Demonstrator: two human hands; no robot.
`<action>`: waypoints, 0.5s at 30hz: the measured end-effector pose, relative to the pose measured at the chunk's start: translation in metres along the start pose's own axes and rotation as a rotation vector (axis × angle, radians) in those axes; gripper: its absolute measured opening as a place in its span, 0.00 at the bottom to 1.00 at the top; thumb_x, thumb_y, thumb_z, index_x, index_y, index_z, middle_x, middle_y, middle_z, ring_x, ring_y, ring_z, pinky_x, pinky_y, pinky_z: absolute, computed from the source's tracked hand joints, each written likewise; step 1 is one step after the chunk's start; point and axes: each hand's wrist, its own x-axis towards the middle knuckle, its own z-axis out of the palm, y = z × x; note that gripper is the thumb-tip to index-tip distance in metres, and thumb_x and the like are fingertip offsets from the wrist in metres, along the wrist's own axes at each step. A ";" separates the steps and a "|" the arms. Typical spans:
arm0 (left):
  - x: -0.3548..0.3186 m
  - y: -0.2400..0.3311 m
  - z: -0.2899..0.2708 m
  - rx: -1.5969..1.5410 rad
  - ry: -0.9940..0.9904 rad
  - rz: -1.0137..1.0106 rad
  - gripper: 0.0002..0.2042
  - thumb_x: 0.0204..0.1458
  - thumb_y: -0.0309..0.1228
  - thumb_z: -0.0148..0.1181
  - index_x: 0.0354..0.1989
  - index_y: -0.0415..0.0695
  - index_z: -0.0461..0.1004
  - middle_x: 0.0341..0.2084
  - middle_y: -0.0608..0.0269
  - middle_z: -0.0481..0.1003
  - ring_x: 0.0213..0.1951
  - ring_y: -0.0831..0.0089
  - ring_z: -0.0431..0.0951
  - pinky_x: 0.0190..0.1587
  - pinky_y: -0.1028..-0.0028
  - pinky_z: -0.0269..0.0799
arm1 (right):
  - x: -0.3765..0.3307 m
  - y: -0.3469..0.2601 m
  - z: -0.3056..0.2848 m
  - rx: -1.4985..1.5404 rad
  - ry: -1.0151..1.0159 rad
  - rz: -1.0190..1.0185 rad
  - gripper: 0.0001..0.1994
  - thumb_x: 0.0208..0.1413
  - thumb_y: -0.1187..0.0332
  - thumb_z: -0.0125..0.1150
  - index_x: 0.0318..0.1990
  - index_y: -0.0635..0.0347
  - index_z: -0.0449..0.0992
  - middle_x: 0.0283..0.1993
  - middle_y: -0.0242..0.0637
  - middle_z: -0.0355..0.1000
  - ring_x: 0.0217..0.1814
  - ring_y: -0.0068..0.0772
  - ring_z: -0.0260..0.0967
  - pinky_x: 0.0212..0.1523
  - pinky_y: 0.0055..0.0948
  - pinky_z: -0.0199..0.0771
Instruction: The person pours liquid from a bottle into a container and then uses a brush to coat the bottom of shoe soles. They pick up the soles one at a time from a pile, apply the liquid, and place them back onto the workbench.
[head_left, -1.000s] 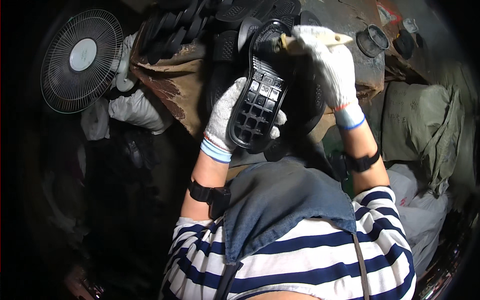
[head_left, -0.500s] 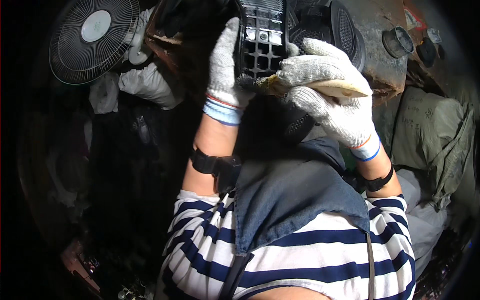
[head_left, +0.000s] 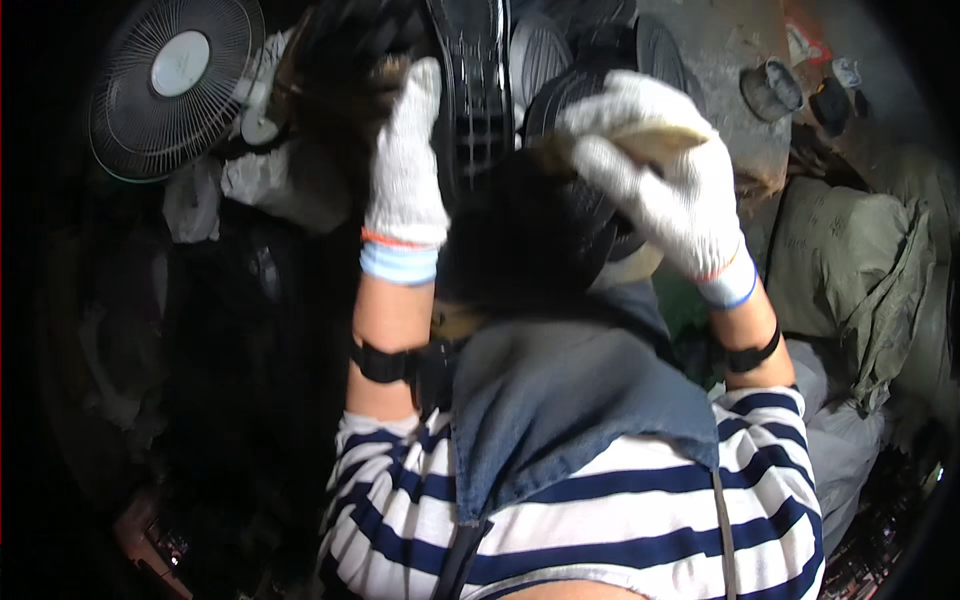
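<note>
A black shoe sole (head_left: 482, 100) with a grid of open cells stands upright at the top centre, smeared by motion. My left hand (head_left: 408, 165), in a white knit glove, grips it along its left edge; the fingertips behind it are hidden. On the right, my right hand (head_left: 690, 190), gloved the same way, is closed round the pale wooden handle of a brush (head_left: 672, 140). The brush's yellowish end points left, apart from the grid, and its bristles are too dark and blurred to make out. Below and behind the brush lie more black soles (head_left: 575, 125).
A worn workbench (head_left: 730, 50) at the upper right carries a metal ring-shaped tin (head_left: 772, 90). At the upper left stands a fan (head_left: 180, 75) with white bags (head_left: 255, 178) below it. A grey-green sack (head_left: 840, 245) sits on the right.
My left hand has shifted left and down with the sole, which now looks blurred. The brush has come away from the sole's lower end. The whole view has shifted slightly.
</note>
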 end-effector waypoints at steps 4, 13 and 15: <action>-0.008 -0.005 0.018 0.062 0.117 -0.005 0.30 0.71 0.52 0.39 0.59 0.35 0.73 0.47 0.45 0.80 0.45 0.60 0.83 0.51 0.63 0.81 | 0.010 0.008 0.006 -0.163 0.035 -0.163 0.06 0.48 0.70 0.73 0.35 0.57 0.83 0.34 0.39 0.80 0.36 0.43 0.79 0.43 0.35 0.79; -0.027 -0.023 -0.015 -0.491 -0.172 -0.336 0.33 0.71 0.52 0.39 0.67 0.31 0.63 0.57 0.30 0.72 0.55 0.39 0.77 0.60 0.47 0.75 | 0.028 0.022 -0.018 -0.234 0.338 0.011 0.07 0.51 0.69 0.75 0.38 0.55 0.85 0.36 0.37 0.83 0.38 0.39 0.82 0.43 0.31 0.80; -0.034 -0.019 -0.013 -0.341 -0.206 -0.352 0.26 0.72 0.45 0.43 0.68 0.35 0.63 0.53 0.34 0.76 0.48 0.43 0.82 0.51 0.50 0.81 | 0.024 0.023 -0.024 -0.323 0.349 -0.040 0.08 0.51 0.69 0.75 0.38 0.54 0.85 0.36 0.37 0.83 0.39 0.39 0.82 0.43 0.31 0.80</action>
